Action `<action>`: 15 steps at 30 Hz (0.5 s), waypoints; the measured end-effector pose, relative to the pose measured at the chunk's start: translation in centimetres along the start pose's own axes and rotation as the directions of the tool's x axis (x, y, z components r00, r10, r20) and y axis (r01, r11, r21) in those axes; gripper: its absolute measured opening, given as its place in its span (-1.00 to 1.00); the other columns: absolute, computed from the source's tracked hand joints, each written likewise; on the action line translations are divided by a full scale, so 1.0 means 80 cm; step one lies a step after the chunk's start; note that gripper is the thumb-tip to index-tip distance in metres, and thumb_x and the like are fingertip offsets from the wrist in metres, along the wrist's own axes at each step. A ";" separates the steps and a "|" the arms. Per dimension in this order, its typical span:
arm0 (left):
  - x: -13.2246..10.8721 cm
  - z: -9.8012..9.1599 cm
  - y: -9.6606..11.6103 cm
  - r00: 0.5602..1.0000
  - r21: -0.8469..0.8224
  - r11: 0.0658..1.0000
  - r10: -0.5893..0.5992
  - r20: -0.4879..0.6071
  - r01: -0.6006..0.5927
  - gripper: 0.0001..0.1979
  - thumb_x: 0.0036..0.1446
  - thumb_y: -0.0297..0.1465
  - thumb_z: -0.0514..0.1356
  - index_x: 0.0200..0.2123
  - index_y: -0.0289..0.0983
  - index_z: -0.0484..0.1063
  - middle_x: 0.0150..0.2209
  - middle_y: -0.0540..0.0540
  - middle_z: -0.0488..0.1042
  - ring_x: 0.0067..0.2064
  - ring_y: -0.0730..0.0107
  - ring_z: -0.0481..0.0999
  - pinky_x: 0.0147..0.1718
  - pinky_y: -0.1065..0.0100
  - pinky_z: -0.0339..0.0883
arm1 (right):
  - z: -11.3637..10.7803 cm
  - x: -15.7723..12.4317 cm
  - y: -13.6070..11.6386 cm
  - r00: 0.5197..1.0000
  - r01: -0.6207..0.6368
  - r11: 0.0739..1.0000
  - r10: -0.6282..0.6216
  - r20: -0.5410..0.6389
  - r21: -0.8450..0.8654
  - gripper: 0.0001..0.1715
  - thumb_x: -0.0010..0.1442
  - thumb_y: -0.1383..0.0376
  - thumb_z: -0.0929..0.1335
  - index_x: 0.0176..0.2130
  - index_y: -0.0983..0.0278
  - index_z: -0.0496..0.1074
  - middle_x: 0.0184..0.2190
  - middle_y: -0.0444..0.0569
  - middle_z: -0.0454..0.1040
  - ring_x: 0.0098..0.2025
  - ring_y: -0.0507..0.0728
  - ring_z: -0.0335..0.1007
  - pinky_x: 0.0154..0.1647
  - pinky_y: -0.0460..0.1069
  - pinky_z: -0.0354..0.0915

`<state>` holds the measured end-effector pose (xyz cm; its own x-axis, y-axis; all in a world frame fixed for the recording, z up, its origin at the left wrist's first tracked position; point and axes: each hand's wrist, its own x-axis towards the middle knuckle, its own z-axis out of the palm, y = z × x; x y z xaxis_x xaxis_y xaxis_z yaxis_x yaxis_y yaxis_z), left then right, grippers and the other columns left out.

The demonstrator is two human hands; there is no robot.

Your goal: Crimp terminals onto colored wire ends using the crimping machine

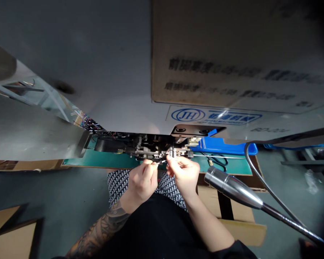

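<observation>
your hands at a thin wire in the metal fixture of a grey machine
your left hand has its fingers closed on the wire at the fixture; your right hand has its fingers pinched shut just beside it, what they hold too small to tell. a blue tray lies right of the fixture, with a green mat beneath, and a chrome gooseneck lamp sits nearer you.

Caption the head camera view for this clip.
Left hand and right hand work at a machine's metal mechanism above a green mat.
</observation>
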<state>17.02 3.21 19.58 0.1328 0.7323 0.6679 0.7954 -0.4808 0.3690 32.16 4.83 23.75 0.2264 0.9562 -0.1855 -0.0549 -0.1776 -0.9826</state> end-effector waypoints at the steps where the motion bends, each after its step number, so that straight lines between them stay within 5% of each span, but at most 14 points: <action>1: 0.000 0.000 0.000 1.000 0.005 1.000 0.005 -0.003 -0.005 -0.81 0.44 -0.58 0.23 -0.24 -0.21 0.37 -0.35 -0.06 0.61 -0.41 0.38 0.65 -0.43 0.35 0.46 | 0.000 0.000 0.000 1.000 0.007 1.000 -0.007 -0.006 -0.009 -0.49 0.24 0.02 0.59 -0.54 0.30 0.56 -0.66 -0.11 0.49 -0.66 0.02 0.36 -0.60 -0.09 0.38; 6: -0.002 -0.001 -0.006 0.998 0.041 0.997 0.059 -0.024 -0.058 -0.77 0.40 -0.62 0.25 -0.26 -0.20 0.36 -0.36 -0.05 0.60 -0.41 0.38 0.64 -0.44 0.35 0.43 | -0.005 0.001 0.005 0.998 0.055 0.995 -0.053 0.020 -0.082 -0.55 0.19 0.05 0.62 -0.50 0.31 0.62 -0.65 -0.09 0.51 -0.63 0.05 0.37 -0.59 -0.07 0.35; 15: 0.001 -0.010 -0.011 0.991 -0.023 0.994 0.108 0.076 -0.106 -0.81 0.40 -0.61 0.24 -0.24 -0.22 0.39 -0.33 -0.08 0.62 -0.42 0.35 0.63 -0.41 0.32 0.46 | -0.028 0.009 0.007 0.948 0.236 0.951 -0.180 0.262 -0.201 -0.69 0.32 0.10 0.54 -0.32 0.28 0.76 -0.64 -0.11 0.49 -0.63 0.05 0.30 -0.59 -0.02 0.29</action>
<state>15.84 3.27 19.82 0.2621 0.7108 0.6527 0.7631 -0.5667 0.3107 34.48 4.92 23.04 -0.0307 0.9995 0.0045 0.1970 0.0104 -0.9804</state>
